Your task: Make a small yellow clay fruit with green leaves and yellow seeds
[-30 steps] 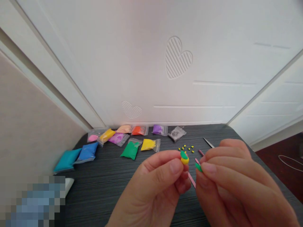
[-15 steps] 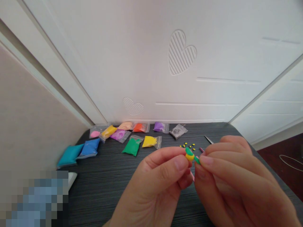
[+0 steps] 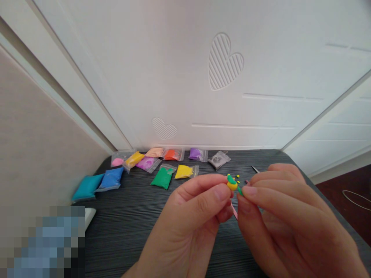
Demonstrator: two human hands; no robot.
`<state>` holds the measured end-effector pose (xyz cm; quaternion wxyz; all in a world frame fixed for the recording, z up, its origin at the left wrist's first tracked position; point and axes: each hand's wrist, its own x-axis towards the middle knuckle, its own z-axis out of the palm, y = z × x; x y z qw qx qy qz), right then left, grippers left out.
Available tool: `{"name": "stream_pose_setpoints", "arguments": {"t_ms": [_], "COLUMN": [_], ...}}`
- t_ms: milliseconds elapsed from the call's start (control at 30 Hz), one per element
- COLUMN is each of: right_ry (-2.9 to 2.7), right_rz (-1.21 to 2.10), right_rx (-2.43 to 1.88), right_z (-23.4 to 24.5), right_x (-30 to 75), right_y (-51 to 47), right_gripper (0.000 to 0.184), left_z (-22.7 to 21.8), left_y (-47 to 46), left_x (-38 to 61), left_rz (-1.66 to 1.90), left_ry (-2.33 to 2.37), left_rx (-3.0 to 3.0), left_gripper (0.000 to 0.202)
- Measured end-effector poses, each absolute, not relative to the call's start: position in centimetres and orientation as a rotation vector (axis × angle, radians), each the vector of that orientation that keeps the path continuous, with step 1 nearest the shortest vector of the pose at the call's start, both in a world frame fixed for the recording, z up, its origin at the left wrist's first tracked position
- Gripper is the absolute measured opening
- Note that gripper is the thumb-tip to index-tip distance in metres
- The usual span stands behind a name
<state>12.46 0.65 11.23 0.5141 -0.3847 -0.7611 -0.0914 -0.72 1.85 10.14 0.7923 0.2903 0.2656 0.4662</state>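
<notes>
Between thumb and fingertips, my left hand [image 3: 193,218] pinches a small yellow ball of modelling clay [image 3: 232,186] with a green piece on its top. Close by on the right, my right hand [image 3: 292,216] holds a small green clay strip [image 3: 240,190] in a thumb-and-finger pinch, its upper end next to the yellow ball; whether they touch I cannot tell. Both hands are raised over the dark table. Behind the fingertips lie several tiny yellow-and-green clay bits [image 3: 238,176], partly hidden. A pink stick [image 3: 234,212] shows beneath the hands.
Clay bags line the table's back, among them a green bag [image 3: 162,177], a yellow bag [image 3: 183,172], a blue bag [image 3: 110,179] and a grey bag [image 3: 219,160]. A pointed metal tool [image 3: 255,169] lies behind my right hand. A white panel [image 3: 174,77] rises behind the dark table [image 3: 121,231].
Both hands have risen slightly in view, covering more of the tiny clay bits. The green strip is tilted more steeply beside the yellow ball. The view has shifted a little.
</notes>
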Motion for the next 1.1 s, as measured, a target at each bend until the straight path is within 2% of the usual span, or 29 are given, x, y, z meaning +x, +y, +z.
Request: {"name": "stream_pose_setpoints", "arguments": {"t_ms": [200, 567, 933, 1100], "right_ry": [-1.844, -1.836, -1.837, -1.764], "right_rz": [-0.211, -0.28, -0.27, -0.145], "right_rx": [-0.925, -0.984, -0.968, -0.972], "right_z": [11.1, 11.0, 10.6, 10.2], "right_x": [12.6, 12.4, 12.5, 12.3], "right_y": [0.7, 0.6, 0.5, 0.4], "right_gripper": [0.025, 0.012, 0.017, 0.02], "left_z": [9.5, 10.2, 10.3, 10.5], "left_y": [2.3, 1.9, 1.6, 1.9], "left_x": [-0.5, -0.5, -0.5, -0.6], "left_rz": [1.003, 1.005, 1.007, 1.06], "left_ry": [0.579, 0.558, 0.558, 0.63], "left_rx": [0.69, 0.503, 0.508, 0.553], "left_gripper": [0.004, 0.006, 0.007, 0.008]}}
